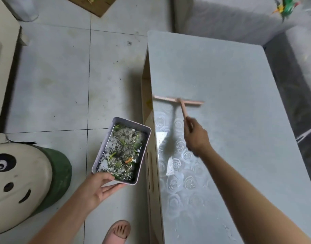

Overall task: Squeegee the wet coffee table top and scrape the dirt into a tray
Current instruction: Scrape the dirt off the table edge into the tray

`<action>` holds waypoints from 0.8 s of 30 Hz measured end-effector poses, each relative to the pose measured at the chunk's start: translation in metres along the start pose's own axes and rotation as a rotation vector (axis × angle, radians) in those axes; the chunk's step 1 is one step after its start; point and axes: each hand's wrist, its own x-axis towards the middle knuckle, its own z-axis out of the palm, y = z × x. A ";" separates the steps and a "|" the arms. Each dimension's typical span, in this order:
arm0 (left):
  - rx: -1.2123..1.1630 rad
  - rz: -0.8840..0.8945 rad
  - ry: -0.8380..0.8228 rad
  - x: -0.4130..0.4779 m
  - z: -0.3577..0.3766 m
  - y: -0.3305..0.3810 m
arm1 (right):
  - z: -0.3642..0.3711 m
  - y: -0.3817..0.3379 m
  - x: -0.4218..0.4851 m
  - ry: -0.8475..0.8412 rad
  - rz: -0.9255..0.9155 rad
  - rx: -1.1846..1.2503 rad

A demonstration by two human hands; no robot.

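Head view: right fingers [189, 126] round squeegee [179, 100], left fingers [116, 187] tight on tray [103, 148] beside table [221, 76], panda stool [19, 182], perhaps slipper [118, 231], near

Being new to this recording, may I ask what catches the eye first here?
The tray of wet green scraps and dark dirt, held by the left hand beside the coffee table, stands out most. On its glossy top the right hand grips a pink squeegee, and a panda-faced stool sits lower left.

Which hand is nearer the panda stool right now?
Left. The left hand holds the tray just right of the panda stool; the right hand grips the squeegee farther right, over the coffee table.
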 end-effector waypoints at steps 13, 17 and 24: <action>0.009 0.031 0.005 -0.037 0.030 0.027 | -0.091 -0.011 -0.019 -0.067 -0.116 -0.261; -0.001 0.054 0.030 -0.034 0.038 0.030 | -0.083 -0.041 0.074 -0.059 -0.053 -0.075; 0.044 0.110 0.040 -0.027 0.049 0.031 | -0.056 0.001 0.077 -0.045 -0.047 -0.071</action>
